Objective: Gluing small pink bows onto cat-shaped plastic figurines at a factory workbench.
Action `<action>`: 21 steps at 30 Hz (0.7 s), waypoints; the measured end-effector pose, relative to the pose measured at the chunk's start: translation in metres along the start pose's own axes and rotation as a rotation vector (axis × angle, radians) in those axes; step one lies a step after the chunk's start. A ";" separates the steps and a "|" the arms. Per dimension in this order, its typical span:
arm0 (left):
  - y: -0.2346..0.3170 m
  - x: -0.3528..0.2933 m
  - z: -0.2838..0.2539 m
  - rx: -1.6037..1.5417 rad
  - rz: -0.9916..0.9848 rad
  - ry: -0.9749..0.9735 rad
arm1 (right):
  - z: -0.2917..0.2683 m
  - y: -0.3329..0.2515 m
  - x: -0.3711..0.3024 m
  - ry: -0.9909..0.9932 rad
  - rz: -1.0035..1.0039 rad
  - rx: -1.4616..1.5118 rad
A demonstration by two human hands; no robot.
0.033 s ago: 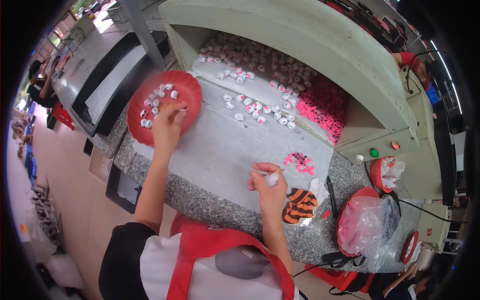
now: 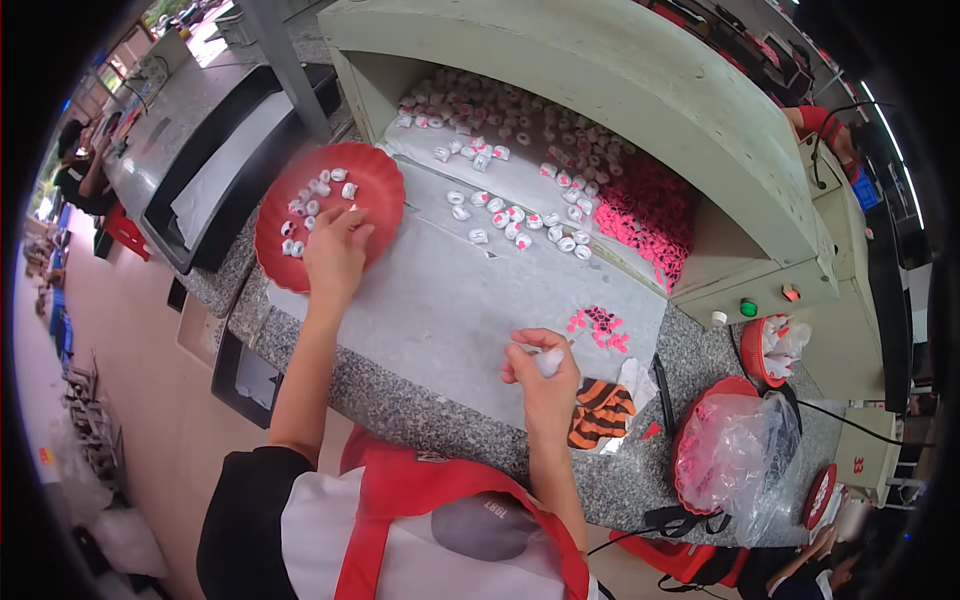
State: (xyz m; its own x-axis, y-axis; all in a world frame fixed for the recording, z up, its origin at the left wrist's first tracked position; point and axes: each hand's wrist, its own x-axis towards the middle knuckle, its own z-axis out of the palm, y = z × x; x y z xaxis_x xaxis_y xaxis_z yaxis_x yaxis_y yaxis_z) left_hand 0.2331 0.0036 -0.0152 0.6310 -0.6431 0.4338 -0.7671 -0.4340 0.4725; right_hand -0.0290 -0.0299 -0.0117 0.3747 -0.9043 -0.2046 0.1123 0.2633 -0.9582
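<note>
- At the left of the frame, my left hand reaches over the red plate, fingers curled down onto the small white pieces lying in it; whether it pinches one I cannot tell.
- Lower centre: my right hand is closed in a pinch on one small white piece, held just above the grey sheet that covers the speckled stone counter.
- Just right of that hand, a small cluster of pink pieces lies on the sheet.
- Below the cluster, an orange-and-black striped cloth rests at the counter edge, beside my right wrist.
- Upper centre: more white pieces are scattered toward the mouth of a pale green machine, with a heap of pink pieces inside at its right.
- Lower right: a red bowl lined with a clear plastic bag.
</note>
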 end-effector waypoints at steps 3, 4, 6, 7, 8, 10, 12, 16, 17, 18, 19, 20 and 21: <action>0.038 -0.008 0.036 0.013 0.286 0.042 | 0.002 -0.004 -0.004 -0.011 0.033 0.000; 0.046 -0.012 0.055 0.019 0.310 -0.034 | 0.004 -0.006 -0.009 -0.009 -0.047 -0.023; 0.052 -0.012 0.084 0.048 0.339 -0.186 | -0.002 -0.009 -0.017 -0.019 -0.152 -0.057; 0.054 -0.011 0.088 0.068 0.350 -0.278 | -0.010 -0.008 -0.022 -0.038 -0.156 -0.055; 0.053 -0.011 0.088 0.079 0.338 -0.265 | -0.017 -0.009 -0.026 0.023 -0.193 -0.062; 0.069 -0.020 0.076 -0.888 -0.117 -0.775 | -0.026 -0.013 -0.027 0.124 -0.229 -0.059; 0.099 -0.036 0.039 -1.643 -0.561 -1.130 | -0.031 -0.024 -0.030 0.144 -0.289 0.006; 0.133 -0.057 0.002 -1.996 -0.757 -1.272 | -0.032 -0.057 -0.044 0.229 -0.248 -0.005; 0.135 -0.057 0.001 -2.042 -0.878 -1.314 | -0.035 -0.060 -0.047 0.262 -0.256 -0.012; 0.139 -0.058 0.000 -2.081 -1.004 -1.352 | -0.036 -0.065 -0.051 0.315 -0.356 0.010; 0.146 -0.057 -0.004 -2.074 -1.005 -1.390 | -0.036 -0.067 -0.054 0.364 -0.456 0.033; 0.152 -0.057 -0.009 -2.038 -1.010 -1.360 | -0.036 -0.063 -0.052 0.512 -0.589 -0.059; 0.155 -0.057 -0.012 -2.002 -1.012 -1.322 | -0.035 -0.064 -0.055 0.530 -0.592 -0.062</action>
State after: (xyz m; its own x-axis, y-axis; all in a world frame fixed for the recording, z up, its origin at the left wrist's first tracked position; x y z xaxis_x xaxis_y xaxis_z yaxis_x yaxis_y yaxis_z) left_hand 0.0790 -0.0196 0.0424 -0.3469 -0.8974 -0.2727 0.8780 -0.4130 0.2421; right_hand -0.0891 -0.0084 0.0542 -0.2205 -0.9315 0.2893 0.0985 -0.3163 -0.9435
